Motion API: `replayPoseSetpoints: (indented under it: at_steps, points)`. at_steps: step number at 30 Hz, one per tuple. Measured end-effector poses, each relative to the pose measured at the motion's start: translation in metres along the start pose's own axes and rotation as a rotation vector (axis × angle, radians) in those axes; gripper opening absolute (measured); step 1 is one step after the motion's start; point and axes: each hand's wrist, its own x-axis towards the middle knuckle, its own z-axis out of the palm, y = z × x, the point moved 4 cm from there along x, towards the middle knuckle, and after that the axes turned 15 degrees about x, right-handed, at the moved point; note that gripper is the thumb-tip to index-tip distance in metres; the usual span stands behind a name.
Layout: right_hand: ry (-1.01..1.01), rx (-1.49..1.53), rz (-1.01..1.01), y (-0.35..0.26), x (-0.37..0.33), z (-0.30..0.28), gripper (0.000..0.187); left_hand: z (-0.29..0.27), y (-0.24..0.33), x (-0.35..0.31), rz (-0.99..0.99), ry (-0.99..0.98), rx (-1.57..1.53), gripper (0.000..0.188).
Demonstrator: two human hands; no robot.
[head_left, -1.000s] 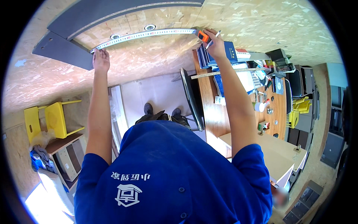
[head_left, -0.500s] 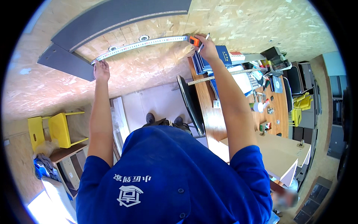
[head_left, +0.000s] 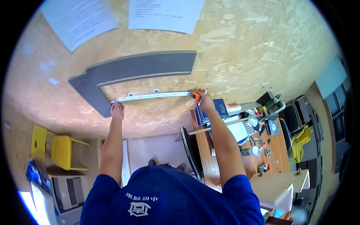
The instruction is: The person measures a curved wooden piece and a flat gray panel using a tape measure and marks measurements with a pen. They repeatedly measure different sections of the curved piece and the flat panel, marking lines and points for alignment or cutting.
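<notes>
A tape measure's white blade (head_left: 157,96) is drawn out nearly level along the wood-chip wall. With fingers closed, my left hand (head_left: 117,111) pinches the blade's end at the lower tip of a dark grey angled panel (head_left: 142,66). My right hand (head_left: 207,102) grips the tape measure's orange case (head_left: 195,96) at the other end. A slim white pen-like stick (head_left: 203,96) is also held in its fingers. The panel lies against the wall, its long arm running above the blade and its short arm slanting down to my left hand.
Printed sheets (head_left: 165,15) hang on the wall above. At right, a wooden desk (head_left: 217,172) carries books, papers and tools, with a black chair (head_left: 192,152) at its near side. Yellow chairs (head_left: 62,152) stand at left. Two round wall fittings (head_left: 156,91) sit just above the blade.
The view has tilted up, bringing the wall sheets into sight and shifting everything lower in the picture. Both hands keep their hold on the tape measure, the blade still stretched between them.
</notes>
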Motion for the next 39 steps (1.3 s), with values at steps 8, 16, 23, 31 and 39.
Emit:
replayPoseSetpoints:
  at_steps: [8,16,23,31,39]
  points:
    - [-0.010,0.044,0.052,0.038,-0.001,-0.012,0.048,0.007,-0.032,0.027,-0.008,-0.153,-0.230,0.015]
    - [-0.026,-0.062,-0.064,0.009,-0.002,-0.013,0.046,0.032,-0.007,-0.018,-0.096,0.161,-0.027,0.020]
    - [-0.031,0.018,-0.012,0.007,0.004,-0.004,0.051,0.026,0.008,-0.022,-0.079,0.191,0.004,0.021]
    - [-0.028,-0.006,0.029,0.004,0.004,-0.001,0.052,0.021,0.012,-0.017,-0.075,0.169,0.011,0.021]
    - [-0.004,0.005,0.041,0.008,-0.001,-0.002,0.052,0.021,0.008,-0.017,-0.063,0.203,0.024,0.020]
